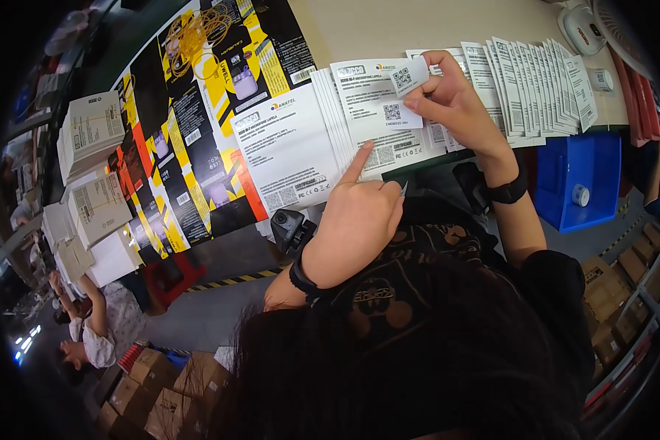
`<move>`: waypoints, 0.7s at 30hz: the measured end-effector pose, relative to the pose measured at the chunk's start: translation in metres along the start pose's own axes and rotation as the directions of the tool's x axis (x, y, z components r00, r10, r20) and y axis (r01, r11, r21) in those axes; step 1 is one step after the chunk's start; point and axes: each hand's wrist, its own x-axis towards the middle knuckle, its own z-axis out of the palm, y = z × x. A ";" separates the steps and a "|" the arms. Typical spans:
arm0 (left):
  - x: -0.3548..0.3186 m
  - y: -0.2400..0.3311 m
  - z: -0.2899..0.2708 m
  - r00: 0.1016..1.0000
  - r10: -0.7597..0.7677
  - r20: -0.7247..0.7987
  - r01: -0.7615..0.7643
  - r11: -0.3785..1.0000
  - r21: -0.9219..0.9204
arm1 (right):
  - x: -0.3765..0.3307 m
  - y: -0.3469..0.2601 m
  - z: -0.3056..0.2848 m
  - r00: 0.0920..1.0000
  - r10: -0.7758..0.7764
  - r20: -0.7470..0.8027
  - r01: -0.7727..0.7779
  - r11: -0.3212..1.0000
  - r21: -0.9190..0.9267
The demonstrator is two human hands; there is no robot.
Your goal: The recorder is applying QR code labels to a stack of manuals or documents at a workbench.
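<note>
- Far left, a co-worker [110, 334] in a pale, patterned top with gathered sleeves stands beyond the table end.
- Next, neat blocks of printed paper [99, 209] are stacked at the table's left, squared and flat-faced, with paler pieces beside them.
- A broad printed sheet [170, 136] in black, yellow, white and orange lies on the table; a loose tangle of thin, yellowish bands [198, 33] rests on its upper part.
- At the middle, flat white rectangular leaflets [286, 150] overlap in a shallow fan, their edges showing as thin, even steps.
- The left hand [359, 224] has its index finger stretched straight onto the top leaflet's lower part, the other fingers curled; whether they grip anything I cannot tell. A dark band circles the wrist.
- The small white label [408, 76], smooth and slightly bowed, with a square code, is over the top leaflet's upper right.
- The right hand [458, 106] holds that label in a narrow pinch between thumb and fingers.
- Farther right, more white leaflets [524, 92] spread in a tighter fan.
- Below them, a blue, straight-walled bin [557, 180] holds a short white cylinder [580, 194].
</note>
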 end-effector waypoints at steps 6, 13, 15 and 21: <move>0.000 0.001 0.000 1.000 -0.002 0.001 0.002 1.000 -0.002 | 0.000 0.005 -0.013 0.995 -0.043 -0.094 0.043 0.999 -0.002; 0.002 0.003 -0.002 0.999 0.001 0.034 0.000 1.000 -0.001 | -0.006 0.002 0.006 0.996 -0.084 -0.035 0.074 0.972 -0.222; 0.003 0.003 -0.002 0.999 -0.004 0.043 0.004 1.000 0.000 | -0.003 0.004 0.009 0.992 -0.115 -0.043 0.097 0.950 -0.296; 0.004 0.002 -0.001 1.000 0.012 0.008 -0.011 1.000 -0.012 | -0.002 0.003 0.016 0.987 -0.135 -0.089 0.087 0.906 -0.413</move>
